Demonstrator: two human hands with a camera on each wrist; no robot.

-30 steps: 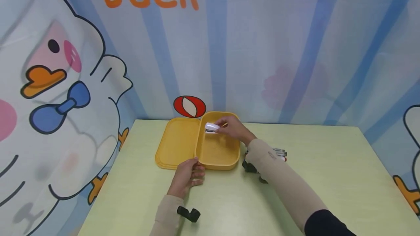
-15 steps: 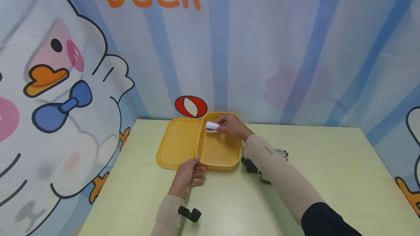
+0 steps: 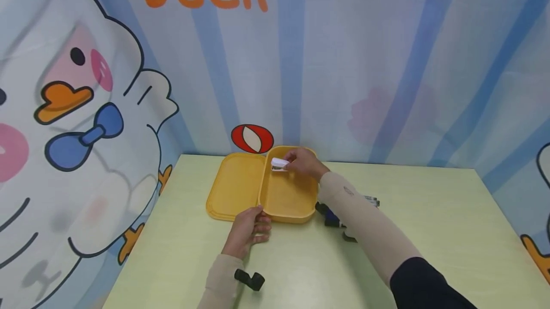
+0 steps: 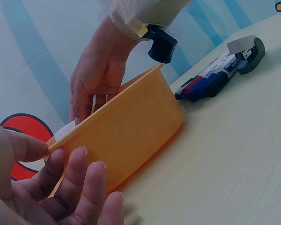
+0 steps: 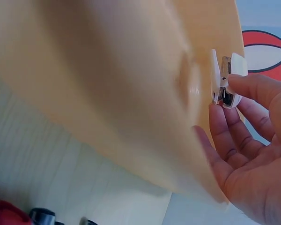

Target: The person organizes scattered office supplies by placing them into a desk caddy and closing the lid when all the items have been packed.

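Near the far end of the open yellow box (image 3: 289, 199), a white mini stapler (image 3: 279, 164) is pinched in the right hand's (image 3: 306, 162) grip. It's only crept a hair toward the back wall this past second, so placed but not let go. Left hand (image 3: 247, 230) pinches the near rim corner. Box looks like smooth plastic, rounded corners, flat lid (image 3: 236, 187); stapler's glossy, with bare metal inside.

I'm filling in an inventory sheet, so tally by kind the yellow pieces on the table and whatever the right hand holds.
Box: 1
Lid: 1
Stapler, white, in the right hand: 1
Total: 3
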